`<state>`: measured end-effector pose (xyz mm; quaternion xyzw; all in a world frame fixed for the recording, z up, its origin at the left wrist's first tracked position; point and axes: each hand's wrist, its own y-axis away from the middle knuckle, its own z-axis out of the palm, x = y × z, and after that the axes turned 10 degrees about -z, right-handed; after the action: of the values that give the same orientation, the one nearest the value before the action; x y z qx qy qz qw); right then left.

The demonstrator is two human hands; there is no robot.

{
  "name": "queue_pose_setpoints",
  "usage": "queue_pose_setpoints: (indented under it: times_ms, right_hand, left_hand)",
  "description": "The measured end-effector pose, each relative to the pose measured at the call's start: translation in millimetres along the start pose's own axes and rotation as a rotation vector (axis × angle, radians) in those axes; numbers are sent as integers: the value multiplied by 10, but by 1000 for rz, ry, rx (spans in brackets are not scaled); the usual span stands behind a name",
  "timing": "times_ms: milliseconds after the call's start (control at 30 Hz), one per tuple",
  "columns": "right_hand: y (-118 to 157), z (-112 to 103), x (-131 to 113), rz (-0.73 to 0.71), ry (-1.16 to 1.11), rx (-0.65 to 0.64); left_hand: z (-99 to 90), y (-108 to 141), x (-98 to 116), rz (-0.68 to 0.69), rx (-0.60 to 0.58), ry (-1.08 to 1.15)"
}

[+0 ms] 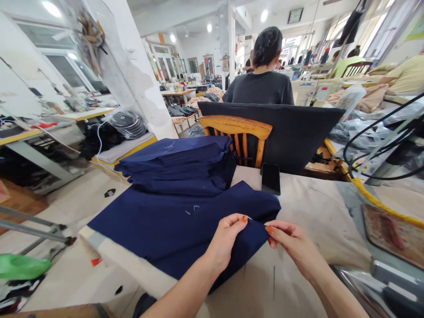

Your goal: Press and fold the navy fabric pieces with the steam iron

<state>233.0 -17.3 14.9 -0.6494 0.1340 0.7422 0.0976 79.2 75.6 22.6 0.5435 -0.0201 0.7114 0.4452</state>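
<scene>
A navy fabric piece [159, 221] with small white chalk marks lies across the cloth-covered table. My left hand [228, 236] pinches its folded edge between thumb and fingers. A short way to the right, my right hand [286, 240] pinches the corner of the same fabric, lifting it a little off the table. Behind it rests a stack of folded navy fabric [179, 163], chalk-marked on top. Just beyond the held fabric lies a black phone [270, 179].
An iron [380, 287] stands at the lower right, near a worn metal plate [394, 234] and black cables [351, 154]. A wooden chair [245, 126] and a dark cloth [288, 132] border the far edge. A person [261, 79] sits beyond, facing away.
</scene>
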Motion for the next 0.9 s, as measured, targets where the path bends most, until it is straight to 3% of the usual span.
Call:
queue_pose_setpoints:
  times_ms: [233, 467, 733, 900]
  right_hand:
    - [-29, 51, -53, -17, 48, 26]
    - [-48, 87, -42, -36, 43, 77]
    - [-53, 125, -53, -11, -47, 124]
    - [-50, 143, -94, 7, -99, 136]
  left_hand:
    - [68, -10, 131, 156, -39, -344]
    - [67, -45, 27, 64, -43, -129]
    - [74, -37, -14, 196, 19, -142]
    - [105, -28, 14, 47, 10, -18]
